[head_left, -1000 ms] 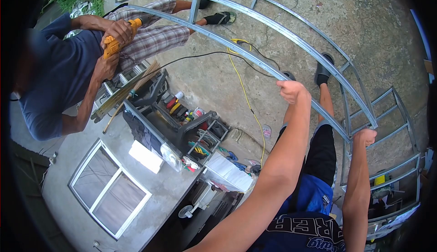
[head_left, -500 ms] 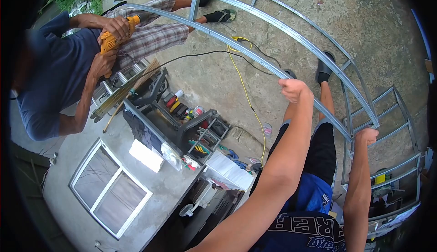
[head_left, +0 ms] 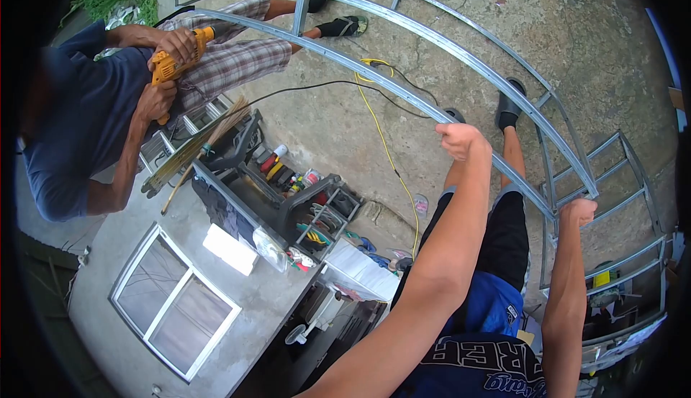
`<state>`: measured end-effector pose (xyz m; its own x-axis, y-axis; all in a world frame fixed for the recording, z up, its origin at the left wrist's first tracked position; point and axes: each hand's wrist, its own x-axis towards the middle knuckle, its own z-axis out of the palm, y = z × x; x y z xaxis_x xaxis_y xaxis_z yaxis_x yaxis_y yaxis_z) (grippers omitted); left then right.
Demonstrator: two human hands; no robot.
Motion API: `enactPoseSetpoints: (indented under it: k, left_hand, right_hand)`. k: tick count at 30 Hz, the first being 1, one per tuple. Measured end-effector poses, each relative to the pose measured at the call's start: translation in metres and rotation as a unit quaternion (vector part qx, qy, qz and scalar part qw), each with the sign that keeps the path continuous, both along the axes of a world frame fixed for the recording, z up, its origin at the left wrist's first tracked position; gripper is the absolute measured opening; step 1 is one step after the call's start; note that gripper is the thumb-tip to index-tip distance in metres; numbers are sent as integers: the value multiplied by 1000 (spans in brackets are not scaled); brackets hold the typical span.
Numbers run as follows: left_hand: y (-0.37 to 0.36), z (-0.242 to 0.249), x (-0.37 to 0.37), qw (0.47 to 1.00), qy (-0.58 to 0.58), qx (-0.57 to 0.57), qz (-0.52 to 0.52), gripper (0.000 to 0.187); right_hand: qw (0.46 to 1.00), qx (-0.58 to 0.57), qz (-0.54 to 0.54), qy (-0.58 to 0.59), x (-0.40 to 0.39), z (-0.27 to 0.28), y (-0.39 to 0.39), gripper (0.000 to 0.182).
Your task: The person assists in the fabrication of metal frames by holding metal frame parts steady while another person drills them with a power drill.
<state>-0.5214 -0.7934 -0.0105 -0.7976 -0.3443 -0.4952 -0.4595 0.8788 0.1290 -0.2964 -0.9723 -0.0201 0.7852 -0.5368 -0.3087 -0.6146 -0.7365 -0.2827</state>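
A long curved metal frame (head_left: pixel 425 32), built of galvanized bars joined by short cross pieces, stretches from the upper left to the lower right. My left hand (head_left: pixel 463 142) is closed around its near bar. Farther right, my right hand (head_left: pixel 578 212) grips the frame's end, close to the corner where the bars meet. A co-worker (head_left: pixel 93 110) at the left holds a yellow power drill (head_left: pixel 171 63) in both hands, its front end beside the far end of the frame.
More welded metal framing (head_left: pixel 622 204) stands at the right. A yellow cord (head_left: pixel 389 155) and a black cable (head_left: pixel 317 86) run over the concrete floor (head_left: pixel 576 31). A tool rack (head_left: pixel 277 182) with several items, a broom (head_left: pixel 216 135) and a window (head_left: pixel 175 301) are at the lower left.
The view has shifted slightly, so most things appear a little farther left. The co-worker's drill sits slightly lower and farther left. Both my hands keep their hold on the frame.
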Motion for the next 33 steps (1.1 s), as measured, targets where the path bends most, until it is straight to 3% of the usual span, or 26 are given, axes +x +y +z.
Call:
enactPoseSetpoints:
  k: [33]
  left_hand:
    - [0,-1,1,1000,16,-1,-7,71]
  right_hand:
    - [998,-55,21,2,3,-3,-3,52]
